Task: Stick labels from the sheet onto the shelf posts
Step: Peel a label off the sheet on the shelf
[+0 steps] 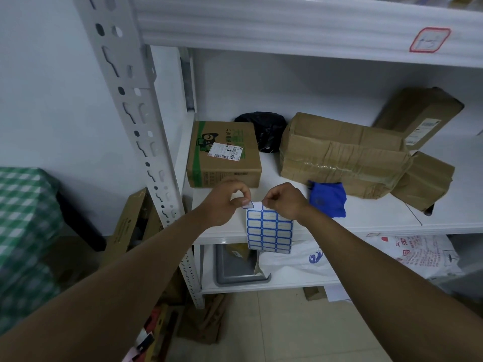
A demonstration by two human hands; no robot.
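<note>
Currently: left hand point(222, 202) pinches peeled label point(248, 205) | right hand point(283, 201) grips label sheet point(269, 228) top, center | risk: label curling onto itself before shelf post point(146, 131) at 10 o'clock

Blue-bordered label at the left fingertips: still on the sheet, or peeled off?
Mostly peeled: the label is pinched by the left hand, lifted at the top corner of the sheet. Whether it's fully free, cannot tell.

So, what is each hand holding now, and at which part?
The right hand pinches the label sheet at its top edge, so it hangs down. The left hand pinches one peeled blue-bordered label by one end.
</note>
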